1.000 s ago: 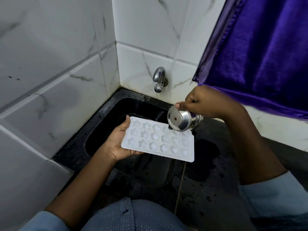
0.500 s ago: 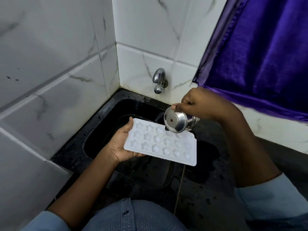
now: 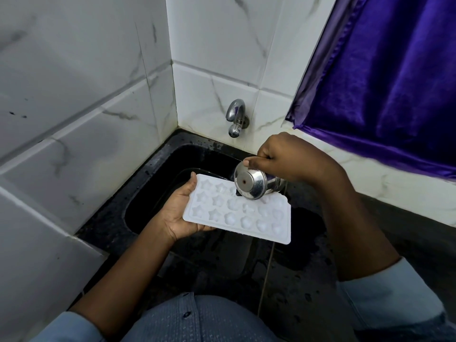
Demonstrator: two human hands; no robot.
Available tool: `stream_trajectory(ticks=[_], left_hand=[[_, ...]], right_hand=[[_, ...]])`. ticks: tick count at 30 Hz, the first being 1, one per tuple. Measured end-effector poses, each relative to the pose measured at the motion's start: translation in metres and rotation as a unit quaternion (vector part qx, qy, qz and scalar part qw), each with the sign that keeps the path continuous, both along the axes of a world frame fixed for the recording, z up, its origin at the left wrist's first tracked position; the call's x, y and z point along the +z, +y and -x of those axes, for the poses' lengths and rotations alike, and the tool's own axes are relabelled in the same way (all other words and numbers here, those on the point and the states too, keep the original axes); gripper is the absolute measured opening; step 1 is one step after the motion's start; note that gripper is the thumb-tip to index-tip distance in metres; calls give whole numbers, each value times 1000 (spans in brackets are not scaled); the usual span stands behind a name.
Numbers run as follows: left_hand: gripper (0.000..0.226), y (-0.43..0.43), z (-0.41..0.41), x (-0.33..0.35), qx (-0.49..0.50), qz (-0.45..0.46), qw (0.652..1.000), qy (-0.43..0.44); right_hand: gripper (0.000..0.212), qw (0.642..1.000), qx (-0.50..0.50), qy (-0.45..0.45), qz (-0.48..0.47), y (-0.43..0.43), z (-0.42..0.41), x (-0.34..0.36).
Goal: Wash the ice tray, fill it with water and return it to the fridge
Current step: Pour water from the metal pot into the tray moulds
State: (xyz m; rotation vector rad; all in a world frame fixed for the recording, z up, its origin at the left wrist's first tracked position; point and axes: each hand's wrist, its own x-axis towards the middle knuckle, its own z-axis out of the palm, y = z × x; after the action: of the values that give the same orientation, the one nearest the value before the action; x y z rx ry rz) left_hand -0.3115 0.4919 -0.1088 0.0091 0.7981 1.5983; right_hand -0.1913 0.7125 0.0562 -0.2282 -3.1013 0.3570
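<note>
A white ice tray [image 3: 246, 218] with star and round moulds is held almost level over the front edge of the black sink [image 3: 158, 193]. My left hand [image 3: 180, 213] grips its left end from below. My right hand [image 3: 288, 156] holds a small steel cup [image 3: 251, 182], tipped on its side with its base facing me, right above the tray's far middle cells. The cup's mouth is hidden. Several cells on the right look wet and glossy.
A chrome tap [image 3: 235, 117] sticks out of the white marble-tile wall above the sink, with no water running. A purple curtain [image 3: 385, 82] hangs at the right. The dark wet counter [image 3: 283, 280] runs along the front and right.
The tipped cup has shifted left along the tray, from its right end towards the middle cells. The tray has stayed nearly still in my left hand.
</note>
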Motion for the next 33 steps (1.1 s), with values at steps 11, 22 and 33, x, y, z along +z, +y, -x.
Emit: stream_trajectory(ticks=[11,22,33], left_hand=[[83,-3,0,0,9,16,1000,15],[83,-1,-2,1,-5,-17,1000,8],[84,3,-5,-5,-18,-12,1000,-19]], right_hand=[[63,1000,-1,-5,6,0,0,4],[63,1000,5,13,8,-8,3,13],[62,999,0,35,-4,-20,11,10]])
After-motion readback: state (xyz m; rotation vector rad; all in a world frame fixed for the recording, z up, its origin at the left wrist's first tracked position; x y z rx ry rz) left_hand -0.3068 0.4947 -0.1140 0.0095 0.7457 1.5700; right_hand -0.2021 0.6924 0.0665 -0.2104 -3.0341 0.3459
